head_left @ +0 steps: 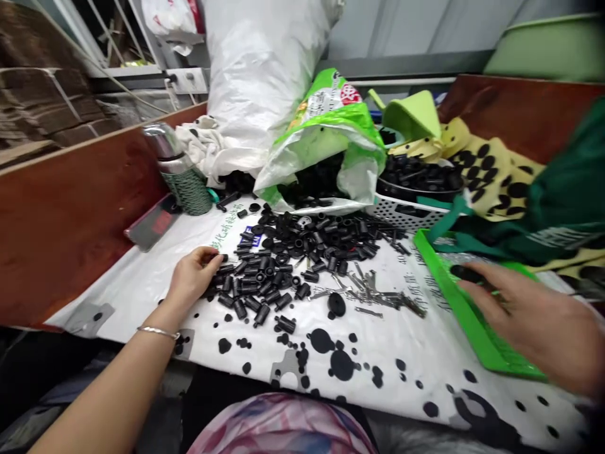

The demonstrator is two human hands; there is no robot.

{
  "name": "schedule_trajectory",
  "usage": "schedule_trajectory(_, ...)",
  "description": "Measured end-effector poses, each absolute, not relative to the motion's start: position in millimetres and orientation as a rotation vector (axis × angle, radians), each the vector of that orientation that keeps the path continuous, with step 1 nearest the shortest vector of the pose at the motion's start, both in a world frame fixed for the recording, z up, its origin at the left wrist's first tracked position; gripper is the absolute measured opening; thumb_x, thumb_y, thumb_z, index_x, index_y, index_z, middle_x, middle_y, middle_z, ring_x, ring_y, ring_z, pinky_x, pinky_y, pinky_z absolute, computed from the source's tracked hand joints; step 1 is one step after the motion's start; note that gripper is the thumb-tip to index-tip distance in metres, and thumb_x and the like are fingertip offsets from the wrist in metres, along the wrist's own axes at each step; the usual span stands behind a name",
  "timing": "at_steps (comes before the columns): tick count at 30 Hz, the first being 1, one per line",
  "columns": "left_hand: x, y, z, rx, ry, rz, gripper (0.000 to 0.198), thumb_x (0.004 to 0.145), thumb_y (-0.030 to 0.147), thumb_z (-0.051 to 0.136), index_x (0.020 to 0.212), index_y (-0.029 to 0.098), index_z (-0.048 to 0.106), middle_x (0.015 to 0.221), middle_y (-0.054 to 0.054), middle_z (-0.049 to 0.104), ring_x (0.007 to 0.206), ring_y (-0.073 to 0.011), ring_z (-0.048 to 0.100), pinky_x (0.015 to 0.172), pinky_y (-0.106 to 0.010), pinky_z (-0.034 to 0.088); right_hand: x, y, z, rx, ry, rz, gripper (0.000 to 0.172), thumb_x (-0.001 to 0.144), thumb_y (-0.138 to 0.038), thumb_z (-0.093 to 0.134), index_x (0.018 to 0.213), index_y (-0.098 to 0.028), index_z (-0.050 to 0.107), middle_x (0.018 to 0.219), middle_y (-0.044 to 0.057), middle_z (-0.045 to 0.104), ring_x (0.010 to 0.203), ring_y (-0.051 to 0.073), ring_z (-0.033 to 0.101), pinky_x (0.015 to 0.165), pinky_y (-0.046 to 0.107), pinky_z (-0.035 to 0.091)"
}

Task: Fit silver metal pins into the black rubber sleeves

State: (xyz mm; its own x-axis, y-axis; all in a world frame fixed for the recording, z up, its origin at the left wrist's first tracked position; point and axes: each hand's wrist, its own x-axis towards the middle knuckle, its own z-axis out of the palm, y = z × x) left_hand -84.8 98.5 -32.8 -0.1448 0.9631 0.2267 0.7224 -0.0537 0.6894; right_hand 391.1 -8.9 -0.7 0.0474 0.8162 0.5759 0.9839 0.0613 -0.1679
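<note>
At the left edge of a pile of small black plastic parts (269,284), my left hand (195,276) is closed in a pinch. A small dark piece (223,258) shows at its fingertips, though most of it is hidden. My right hand (534,315), slightly blurred, grips a round black part (466,273) between thumb and fingers. It hovers over a green plastic tray (472,328). Thin metal strips (373,290) lie loose on the white sheet, right of the black parts. A separate black disc-shaped part (336,304) rests in front of them.
Behind the pile, a green and white bag (326,139) lies open with black parts inside. A white basket (406,213) holds a black bowl of parts (420,176). A thermos (182,170) and a phone (154,224) are at left. Dark green cloth (558,189) overhangs the tray's back.
</note>
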Motion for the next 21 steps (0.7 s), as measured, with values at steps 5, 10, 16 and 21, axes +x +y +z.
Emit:
schedule_trajectory(5, -85.0, 98.3, -25.8, 2.015, 2.022, 0.734, 0.034, 0.074, 0.050, 0.051, 0.083, 0.021, 0.065, 0.089, -0.006, 0.067, 0.080, -0.0242, 0.060, 0.070, -0.031, 0.044, 331.5, -26.7, 11.5, -1.525, -1.949, -0.259, 0.026, 0.084, -0.031, 0.051, 0.104, -0.016, 0.059, 0.093, 0.011, 0.065, 0.080, 0.021, 0.062, 0.071, 0.035, 0.050)
schedule_trajectory(10, -66.8, 100.7, -6.2, 2.074, 2.140, 0.671, 0.033, 0.074, 0.049, 0.051, 0.091, 0.023, 0.063, 0.095, -0.005, 0.065, 0.063, -0.0202, 0.058, 0.063, -0.032, 0.043, 304.0, -37.8, -6.0, -1.505, -1.841, 0.166, 0.029, 0.084, -0.025, 0.050, 0.110, -0.015, 0.057, 0.081, 0.007, 0.064, 0.062, 0.015, 0.059, 0.060, 0.029, 0.051)
schedule_trajectory(16, 44.7, 115.6, 24.7, 2.586, 1.449, 0.847, 0.025, 0.079, 0.038, 0.051, 0.090, 0.019, 0.063, 0.088, -0.005, 0.065, 0.084, -0.0210, 0.059, 0.077, -0.030, 0.044, 287.3, -60.9, -25.2, -1.553, -1.671, 0.459, 0.037, 0.086, -0.025, 0.045, 0.121, -0.015, 0.049, 0.073, 0.004, 0.063, 0.063, 0.015, 0.061, 0.061, 0.026, 0.053)
schedule_trajectory(21, 167.6, 128.6, 30.3, 3.028, 0.909, 0.306, 0.024, 0.084, 0.023, 0.043, 0.087, 0.017, 0.065, 0.090, -0.007, 0.064, 0.088, -0.0196, 0.058, 0.082, -0.031, 0.044, 282.9, -72.7, -38.5, -1.503, -1.623, 0.444, 0.036, 0.084, -0.023, 0.046, 0.119, -0.017, 0.051, 0.092, 0.010, 0.066, 0.080, 0.019, 0.064, 0.072, 0.029, 0.053)
